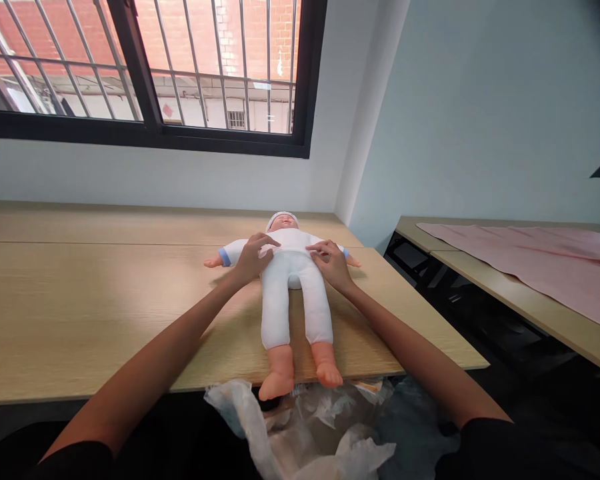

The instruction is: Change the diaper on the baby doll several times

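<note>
Head view: a baby doll (pixel 290 257) lies on its back at the middle of a pale wood-grain table (pixel 80 313), its head pointing away from the person and its arms spread wide. A person's left hand (pixel 253 259) and right hand (pixel 330 264) rest on the doll's chest, well apart, one at each side of the torso, with the fingers laid across the cloth and not visibly clamped.

The doll wears a white suit (pixel 275 313) with blue cuffs and a white cap (pixel 282 216). Its bare feet (pixel 276 385) reach the table's near edge, right above a crumpled plastic bag (pixel 300 427).

The padded body looks soft and light, likely to give under the fingers, while the smooth head, hands and feet look firmer and possibly slippery. The torso under the arms appears the surest place to take hold, with the limbs apt to flop and the head needing support.

To the right, a pink cloth (pixel 525 260) lies spread across a second table (pixel 555 320). Beyond the doll, a barred window (pixel 150 67) looks out on a brick wall.
</note>
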The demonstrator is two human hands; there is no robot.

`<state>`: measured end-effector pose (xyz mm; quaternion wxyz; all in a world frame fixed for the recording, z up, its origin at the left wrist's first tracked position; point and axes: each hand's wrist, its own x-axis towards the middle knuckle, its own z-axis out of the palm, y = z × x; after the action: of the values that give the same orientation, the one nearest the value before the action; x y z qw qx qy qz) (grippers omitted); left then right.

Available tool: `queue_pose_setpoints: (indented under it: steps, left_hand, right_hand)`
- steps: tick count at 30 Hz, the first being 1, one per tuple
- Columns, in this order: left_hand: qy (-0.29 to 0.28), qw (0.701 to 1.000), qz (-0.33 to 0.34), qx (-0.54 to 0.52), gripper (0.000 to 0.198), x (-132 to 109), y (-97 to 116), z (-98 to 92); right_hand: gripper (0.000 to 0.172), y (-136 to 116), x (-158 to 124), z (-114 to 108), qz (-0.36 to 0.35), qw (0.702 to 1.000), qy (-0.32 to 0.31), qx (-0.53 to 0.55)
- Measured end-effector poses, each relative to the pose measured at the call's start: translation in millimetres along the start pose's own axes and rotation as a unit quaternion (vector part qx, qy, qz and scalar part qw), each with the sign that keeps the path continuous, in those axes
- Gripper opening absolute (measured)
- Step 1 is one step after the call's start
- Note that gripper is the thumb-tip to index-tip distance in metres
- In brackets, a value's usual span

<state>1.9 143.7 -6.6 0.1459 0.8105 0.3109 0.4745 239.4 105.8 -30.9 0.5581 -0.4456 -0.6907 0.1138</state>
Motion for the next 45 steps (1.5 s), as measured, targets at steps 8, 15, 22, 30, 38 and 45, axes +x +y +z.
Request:
queue_pose_setpoints:
  steps: [8, 15, 22, 30, 38, 45]
  left_hand:
    - [-0.087, 0.994, 0.029, 0.067, 0.039, -6.2, 5.4, 6.7]
    - [-0.156, 0.984, -0.04, 0.082, 0.048, -7.1, 9.9, 8.0]
    - [-0.119, 0.988, -0.067, 0.076, 0.051, -6.3, 6.2, 10.7]
    - [-0.064, 0.991, -0.085, 0.081, 0.044, -5.2, 5.1, 10.8]
    - [0.004, 0.989, -0.02, 0.149, 0.03, -4.4, 0.9, 3.0]
    - [0.003, 0.991, 0.084, 0.105, 0.021, -7.7, 29.8, 6.2]
  right_hand:
    - [0.042, -11.7, -2.2, 5.7, -0.046, 0.991, -0.128, -0.004]
    - [0.065, -12.5, -1.8, 6.5, 0.015, 0.983, -0.183, 0.005]
    - [0.07, -9.6, -0.4, 6.8, 0.061, 0.984, -0.166, 0.027]
    - [0.082, 0.0, -0.8, 8.2, 0.136, 0.98, -0.144, 0.004]
    - [0.047, 6.9, 1.6, 6.4, 0.165, 0.983, -0.078, 0.025]
    - [0.027, -16.1, -1.2, 3.0, 0.054, 0.998, 0.031, 0.034]
